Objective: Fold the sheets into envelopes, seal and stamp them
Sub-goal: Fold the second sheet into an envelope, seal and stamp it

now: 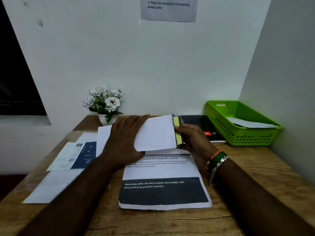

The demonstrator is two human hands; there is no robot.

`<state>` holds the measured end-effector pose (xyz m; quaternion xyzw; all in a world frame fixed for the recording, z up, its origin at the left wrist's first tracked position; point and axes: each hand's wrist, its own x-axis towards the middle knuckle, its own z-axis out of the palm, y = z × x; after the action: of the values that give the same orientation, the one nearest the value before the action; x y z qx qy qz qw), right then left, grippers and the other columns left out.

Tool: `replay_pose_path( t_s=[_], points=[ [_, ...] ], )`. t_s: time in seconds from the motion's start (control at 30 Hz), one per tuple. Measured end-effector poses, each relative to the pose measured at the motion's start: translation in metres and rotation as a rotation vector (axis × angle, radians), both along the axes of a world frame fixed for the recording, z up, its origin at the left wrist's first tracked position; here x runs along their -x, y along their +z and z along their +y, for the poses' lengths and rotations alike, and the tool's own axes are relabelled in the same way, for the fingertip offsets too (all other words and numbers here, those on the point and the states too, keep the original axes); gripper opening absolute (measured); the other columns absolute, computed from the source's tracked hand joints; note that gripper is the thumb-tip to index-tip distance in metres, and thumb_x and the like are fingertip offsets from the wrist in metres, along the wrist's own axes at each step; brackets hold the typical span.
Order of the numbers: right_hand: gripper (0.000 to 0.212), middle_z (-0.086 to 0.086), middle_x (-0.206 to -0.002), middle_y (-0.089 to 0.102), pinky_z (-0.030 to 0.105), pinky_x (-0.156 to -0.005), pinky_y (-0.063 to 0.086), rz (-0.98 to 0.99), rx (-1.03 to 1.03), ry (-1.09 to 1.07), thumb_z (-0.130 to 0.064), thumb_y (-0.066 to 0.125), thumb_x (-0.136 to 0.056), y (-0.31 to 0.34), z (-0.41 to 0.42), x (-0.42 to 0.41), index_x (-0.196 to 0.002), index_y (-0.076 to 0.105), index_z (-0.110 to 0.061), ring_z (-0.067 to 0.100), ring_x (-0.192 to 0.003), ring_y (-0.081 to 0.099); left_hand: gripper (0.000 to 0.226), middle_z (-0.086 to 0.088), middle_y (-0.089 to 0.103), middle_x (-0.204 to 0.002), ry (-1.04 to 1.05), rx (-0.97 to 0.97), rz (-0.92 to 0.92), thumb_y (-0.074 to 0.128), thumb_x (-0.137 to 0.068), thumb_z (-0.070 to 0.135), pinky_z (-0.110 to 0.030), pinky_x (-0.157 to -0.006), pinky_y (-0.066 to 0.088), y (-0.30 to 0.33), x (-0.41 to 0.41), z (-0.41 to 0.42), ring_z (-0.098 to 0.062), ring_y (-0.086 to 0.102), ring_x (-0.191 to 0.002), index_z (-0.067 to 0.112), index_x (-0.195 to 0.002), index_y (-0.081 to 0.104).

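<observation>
A folded white paper sheet (156,133) is held just above the centre of the frame, over a stack of printed sheets with a dark banner (163,191) lying on the wooden table (255,167). The left hand (124,142) lies across the folded sheet's left part, fingers fairly straight over its top and the thumb apparently underneath, holding it. The right hand (192,138), wrist ringed with orange, green and silver bracelets (217,163), curls its fingers around a dark strip with a yellow band (177,132) at the sheet's right edge; what that strip is cannot be told. To the left lie a blue-and-white leaflet (75,155) and plain white sheets (56,184). Behind stand a white pot of white flowers (105,104), a black booklet (202,126), and at right a green plastic basket (242,133) holding a white paper (250,124).
</observation>
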<state>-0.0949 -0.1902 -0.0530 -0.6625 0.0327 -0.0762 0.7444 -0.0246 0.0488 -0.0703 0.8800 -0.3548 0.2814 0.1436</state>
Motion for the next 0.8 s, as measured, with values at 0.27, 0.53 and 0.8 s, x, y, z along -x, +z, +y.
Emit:
replay_pose_path(
  t_s=[0.27,0.53,0.8],
  points=[
    [0.021,-0.001,-0.068,0.067,0.023,-0.052,0.050,-0.083,0.046,-0.080,-0.023,0.063,-0.097,-0.003,0.000,0.000,-0.081,0.073,-0.014,0.009,-0.057,0.062,0.115,0.008,0.041,-0.141,-0.014,-0.025,-0.021,0.074,-0.056,0.050,-0.043,-0.114,0.029,0.001,0.001,-0.001,-0.021,0.041,-0.130,0.035,-0.158,0.022],
    [0.014,0.014,-0.096,0.078,0.031,-0.069,0.059,-0.165,0.179,0.002,-0.005,0.076,-0.086,-0.016,-0.004,-0.006,-0.099,0.078,-0.010,0.026,-0.084,0.075,0.106,0.007,0.041,-0.144,-0.054,-0.060,-0.063,0.072,-0.063,0.065,-0.051,-0.113,0.030,0.001,0.002,-0.003,-0.020,0.041,-0.133,0.034,-0.156,0.031],
    [0.027,-0.001,-0.095,0.080,0.032,-0.085,0.060,-0.271,0.461,0.000,0.003,0.081,-0.078,-0.018,-0.005,-0.009,-0.100,0.078,-0.013,0.018,-0.093,0.075,0.110,0.013,0.041,-0.144,-0.068,-0.150,0.031,0.061,-0.059,0.087,-0.048,-0.115,0.025,0.006,0.013,0.001,-0.017,0.037,-0.137,0.043,-0.155,0.029]
  ],
)
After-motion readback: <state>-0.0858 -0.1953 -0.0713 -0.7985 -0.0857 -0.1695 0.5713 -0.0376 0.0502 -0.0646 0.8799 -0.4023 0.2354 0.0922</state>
